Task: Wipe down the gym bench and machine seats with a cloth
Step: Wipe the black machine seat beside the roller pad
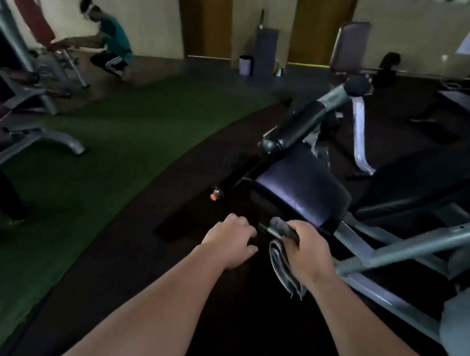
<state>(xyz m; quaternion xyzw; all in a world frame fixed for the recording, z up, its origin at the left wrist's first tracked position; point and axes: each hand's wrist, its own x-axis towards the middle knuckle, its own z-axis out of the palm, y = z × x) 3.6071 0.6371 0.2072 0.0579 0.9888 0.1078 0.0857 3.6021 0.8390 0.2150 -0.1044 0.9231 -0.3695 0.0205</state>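
Cloth (283, 267), grey and folded, hangs from the right hand (306, 253), whose fingers curl round it just below the front edge of the seat (301, 185). A short dark bar (265, 228) sticks out beside those fingers. The left hand (229, 240) hovers just beside it, fingers loosely bent, holding nothing visible. Behind the dark seat stands a black roller pad (301, 126). Across the green turf (105, 162), another person (108, 41) crouches at a red bench (29, 6).

2 bare arms show: left forearm (149, 312), right forearm (380, 342), left hand (229, 243) and right hand (308, 252), uncovered to the fingertips.
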